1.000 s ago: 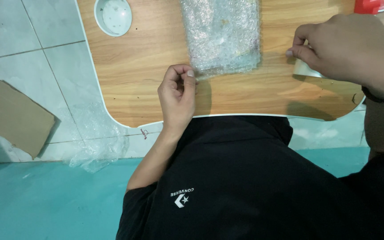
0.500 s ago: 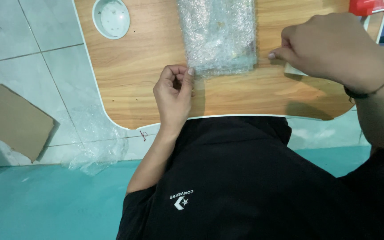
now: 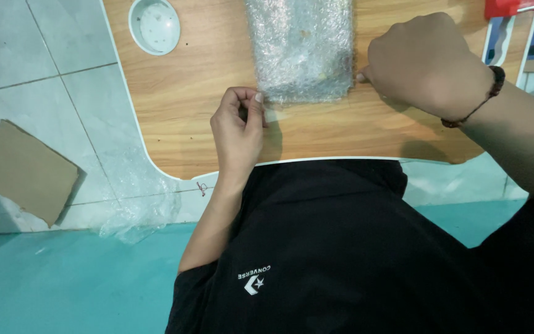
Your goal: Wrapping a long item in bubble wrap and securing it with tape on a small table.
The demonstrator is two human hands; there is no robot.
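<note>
Pinched: left hand (image 3: 237,127), thumb and forefinger closed on a clear tape strip (image 3: 274,115) at the lower-left corner of the bubble-wrapped parcel (image 3: 301,49). Right hand (image 3: 426,65), curled, presses the parcel's right edge (what it grips cannot be told). Parcel lies on wooden lap table (image 3: 186,93). Handling advice: keep tape taut, lay flat without creasing.

Bare wooden table (image 3: 186,105) between white cup holder (image 3: 154,26) and bubble-wrapped bundle (image 3: 301,49)
</note>
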